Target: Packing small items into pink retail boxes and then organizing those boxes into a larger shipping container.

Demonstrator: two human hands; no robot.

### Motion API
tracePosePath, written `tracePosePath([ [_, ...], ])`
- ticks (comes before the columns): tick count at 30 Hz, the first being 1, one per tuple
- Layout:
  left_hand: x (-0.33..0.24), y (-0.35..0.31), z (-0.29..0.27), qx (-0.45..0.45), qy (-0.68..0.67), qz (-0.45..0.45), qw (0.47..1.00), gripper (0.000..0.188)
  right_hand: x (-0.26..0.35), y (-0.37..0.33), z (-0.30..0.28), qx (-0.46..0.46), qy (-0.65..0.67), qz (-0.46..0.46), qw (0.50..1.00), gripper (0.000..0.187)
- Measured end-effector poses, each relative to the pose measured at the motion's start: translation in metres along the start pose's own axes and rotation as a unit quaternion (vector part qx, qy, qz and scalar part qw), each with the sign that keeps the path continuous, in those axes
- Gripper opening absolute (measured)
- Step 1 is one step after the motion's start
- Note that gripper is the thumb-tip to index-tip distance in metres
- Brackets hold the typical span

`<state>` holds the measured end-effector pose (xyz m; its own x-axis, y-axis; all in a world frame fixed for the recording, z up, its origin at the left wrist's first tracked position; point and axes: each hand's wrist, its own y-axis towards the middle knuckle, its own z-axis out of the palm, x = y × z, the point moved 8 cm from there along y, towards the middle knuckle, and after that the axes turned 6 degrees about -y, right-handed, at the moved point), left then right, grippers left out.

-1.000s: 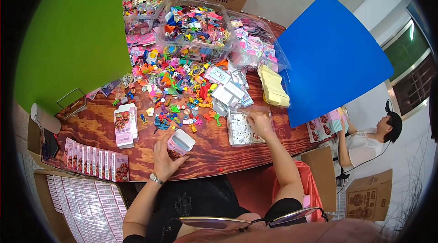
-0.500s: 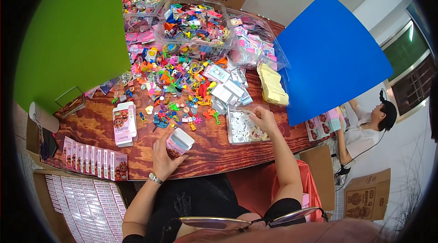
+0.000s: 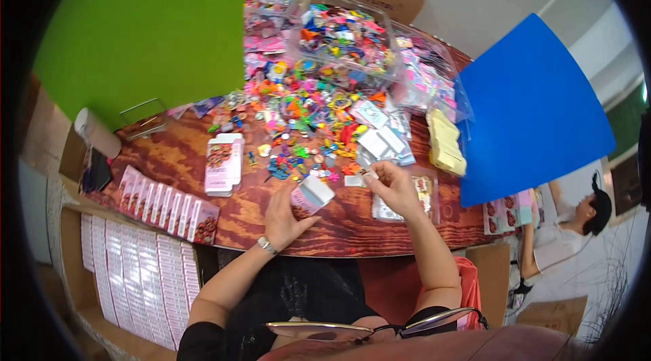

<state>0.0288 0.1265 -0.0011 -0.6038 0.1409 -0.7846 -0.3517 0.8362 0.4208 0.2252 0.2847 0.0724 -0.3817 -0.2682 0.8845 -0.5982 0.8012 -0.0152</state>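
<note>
My left hand [image 3: 283, 220] is closed around a small pink printed carton [image 3: 308, 202], its white end flap raised and facing up to the right. Just right of it, my right hand [image 3: 397, 190] pinches a small pale piece [image 3: 369, 174], too blurred to name. Beneath and beside that hand lies a clear plastic bag [image 3: 385, 210] with printed flat pieces in it. A little whitish card [image 3: 353, 181] rests on the table by the right fingertips. Farther left, flattened pink cartons [image 3: 224, 164] are stacked on the wood-patterned table [image 3: 325, 237].
Small colourful toys [image 3: 298, 113] are heaped at the back below a filled clear bin [image 3: 346, 32]. A row of pink boxes [image 3: 166, 205] stands front left. Green [image 3: 142, 35] and blue [image 3: 536, 117] panels flank the table. A co-worker [image 3: 576, 215] sits at right.
My right hand has lifted from the clear bag and moved left toward the carton, now pinching a small piece. The whole view has shifted. My left hand keeps its hold on the carton.
</note>
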Motion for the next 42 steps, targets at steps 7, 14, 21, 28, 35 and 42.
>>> tracePosePath([
  [7,-0.001,-0.002,-0.007,-0.024,0.021,-0.004,0.999,0.093,0.06,0.001,0.093,0.028,-0.246,-0.15,0.957,0.022],
  [14,-0.004,-0.004,-0.026,-0.051,-0.004,0.015,0.999,0.11,0.111,-0.022,0.104,-0.041,-0.295,-0.367,0.881,0.033],
  [21,-0.006,-0.005,-0.03,-0.07,-0.073,0.054,0.993,0.101,0.068,-0.038,0.118,-0.131,-0.213,-0.329,0.91,0.037],
  [28,-0.004,-0.01,-0.034,-0.064,-0.081,0.098,0.99,0.093,0.07,-0.039,0.131,-0.022,-0.172,-0.272,0.947,0.037],
  [35,-0.016,-0.009,-0.043,-0.083,-0.077,0.144,0.983,0.092,0.092,-0.048,0.124,-0.137,-0.151,-0.373,0.905,0.037],
  [42,-0.018,-0.007,-0.05,-0.08,-0.076,0.147,0.983,0.089,0.084,-0.044,0.131,-0.054,-0.207,-0.364,0.906,0.028],
])
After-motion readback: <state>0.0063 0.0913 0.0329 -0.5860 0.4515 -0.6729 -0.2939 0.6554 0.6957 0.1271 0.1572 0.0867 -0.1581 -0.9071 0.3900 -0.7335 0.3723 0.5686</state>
